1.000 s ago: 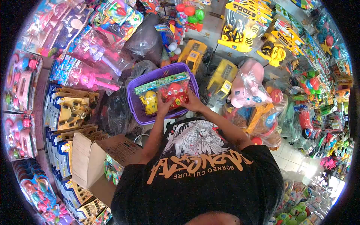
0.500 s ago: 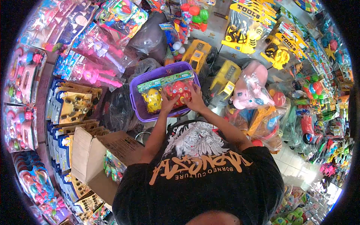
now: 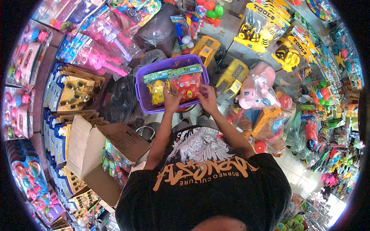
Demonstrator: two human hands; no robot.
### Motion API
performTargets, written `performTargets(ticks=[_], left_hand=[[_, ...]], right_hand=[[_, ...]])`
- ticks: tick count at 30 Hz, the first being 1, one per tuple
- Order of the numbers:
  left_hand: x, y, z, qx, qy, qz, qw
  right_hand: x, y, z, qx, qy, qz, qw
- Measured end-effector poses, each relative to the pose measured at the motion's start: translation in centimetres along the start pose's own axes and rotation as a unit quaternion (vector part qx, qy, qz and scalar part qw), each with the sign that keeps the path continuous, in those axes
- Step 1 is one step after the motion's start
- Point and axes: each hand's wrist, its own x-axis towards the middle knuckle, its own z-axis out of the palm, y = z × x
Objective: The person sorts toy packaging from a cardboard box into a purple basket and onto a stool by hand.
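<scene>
Inside a purple plastic basket (image 3: 141, 101) lie two bagged toys under green header cards. The red toy packet (image 3: 186, 85), dotted with small coloured stickers or buttons, is on the right. The yellow toy packet (image 3: 157, 91) lies to its left. My left hand (image 3: 172, 99) rests at the red packet's left edge, thumb and fingers spread, close to the yellow one. At the lower right corner of the red packet is my right hand (image 3: 207, 100), its fingers apart by the basket rim. The undersides of both packets are hidden.
An opened cardboard box (image 3: 86, 144) with packaged goods stands at lower left. Yellow toy trucks (image 3: 232, 77) and a wrapped pink toy (image 3: 259, 90) sit right of the basket. A dark plastic bag (image 3: 157, 31) lies behind it. Hanging packaged toys surround the area.
The view has shifted, so the basket appears higher. My right hand has drawn back slightly toward the packet's lower right edge. Both packets keep their places in the basket.
</scene>
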Motion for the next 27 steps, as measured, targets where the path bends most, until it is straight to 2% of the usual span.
performTargets(ticks=[1, 2, 5, 6, 7, 8, 10, 11, 12, 13, 15, 16, 17, 18, 19, 21, 23, 25, 26, 27], left_hand=[[-0.6, 1.3, -0.1, 0.035, 0.037, -0.01, 0.999], [-1.5, 2.7, -0.1, 0.063, 0.082, 0.046, 0.994], [-3.2, 4.5, -0.3, 0.098, 0.045, 0.079, 0.991], [-3.9, 4.4, 0.4, 0.043, 0.062, 0.119, 0.99], [-4.6, 4.2, 0.7, 0.041, 0.052, 0.12, 0.991], [-5.6, 3.9, 0.9, -0.009, -0.014, 0.087, 0.996], [-7.5, 2.9, 1.8, -0.06, -0.111, 0.051, 0.991], [-8.4, 1.6, 2.2, -0.063, -0.121, 0.049, 0.989], [-9.2, 1.3, 2.5, -0.047, -0.175, 0.068, 0.981], [-10.1, 0.9, 2.7, -0.029, -0.227, 0.086, 0.97], [-12.5, 0.1, 2.4, 0.006, -0.265, 0.105, 0.959], [-13.6, -1.4, 2.2, 0.061, -0.355, 0.017, 0.933], [-14.6, -2.9, 1.9, 0.115, -0.435, -0.07, 0.891], [-15.8, -6.0, 1.4, 0.178, -0.468, -0.05, 0.864], [-17.1, -10.3, 0.7, 0.241, -0.498, -0.032, 0.832], [-18.4, -19.8, -0.6, 0.313, -0.624, 0.04, 0.715], [-20.4, -21.5, -2.0, 0.339, -0.501, -0.181, 0.776], [-23.2, -15.1, -5.2, 0.303, -0.319, -0.249, 0.863], [-24.4, -14.9, -5.9, 0.303, -0.308, -0.253, 0.865], [-25.8, -14.8, -6.7, 0.294, -0.291, -0.27, 0.869]], right_hand=[[-0.8, 0.6, -0.1, -0.004, -0.001, 0.002, 1.0], [-1.8, 1.2, -0.3, 0.003, 0.0, 0.019, 1.0], [-5.7, 1.1, -1.1, 0.032, 0.009, 0.058, 0.998], [-7.3, 1.2, -1.2, 0.038, -0.002, 0.102, 0.994], [-9.1, 1.7, -1.2, 0.045, -0.012, 0.146, 0.988], [-11.2, 3.0, -1.3, 0.005, -0.02, 0.141, 0.99], [-17.1, 9.8, -1.3, -0.125, -0.087, 0.079, 0.985], [-19.4, 10.5, -1.9, -0.198, -0.178, 0.179, 0.947], [-21.1, 10.2, -2.6, -0.264, -0.266, 0.274, 0.886], [-22.7, 9.9, -3.7, -0.266, -0.262, 0.28, 0.884], [-25.3, 9.3, -5.7, -0.216, -0.382, 0.296, 0.848], [-26.5, 10.8, -6.1, -0.214, -0.381, 0.293, 0.85], [-27.1, 12.5, -6.2, -0.158, -0.309, 0.402, 0.847], [-27.7, 13.6, -6.2, -0.097, -0.234, 0.503, 0.826], [-28.1, 13.5, -6.1, -0.097, -0.24, 0.496, 0.829], [-28.3, 13.4, -6.6, -0.03, -0.247, 0.495, 0.833], [-29.1, 13.6, -6.9, -0.004, -0.284, 0.386, 0.878], [-29.2, 11.2, -7.5, -0.038, -0.329, 0.434, 0.838], [-29.6, 10.4, -7.7, -0.038, -0.338, 0.427, 0.837], [-30.4, 10.0, -7.8, 0.0, -0.318, 0.466, 0.826]])
